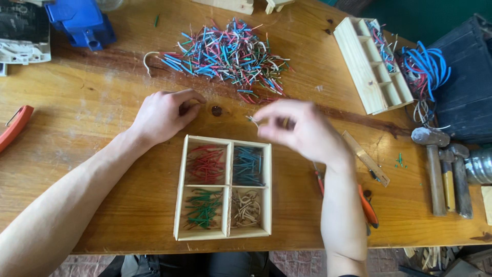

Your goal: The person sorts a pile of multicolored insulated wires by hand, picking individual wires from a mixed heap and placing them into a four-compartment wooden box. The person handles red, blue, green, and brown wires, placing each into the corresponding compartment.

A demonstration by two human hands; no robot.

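Worn wooden workbench (92, 102), with a four-compartment wooden tray (229, 188) near its front edge, red, blue, green and pale wire pieces sorted inside. Just above the tray, right hand (302, 131), blurred, fingers pinched on a small wire piece (252, 120). Left hand (163, 115) loosely curled beside it, below the mixed wire pile (230, 54); contents impossible to tell.

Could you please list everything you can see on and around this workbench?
Wire pieces: one loose pile; red, blue, green, white; far middle of the wooden table.
Sorting tray: one, pale wood, four compartments holding red, blue, green and whitish pieces apart; near middle.
Long divided tray: one, pale wood, far right.
Blue wire coil: one, right of the long tray.
Hammers: two, wooden handles, right edge.
Pliers: one, orange handles, partly under the right forearm.
Orange tool: one, left edge.
Blue plastic object: one, far left.
Left hand: curled, resting on the table.
Right hand: blurred, fingers pinching a small wire piece.
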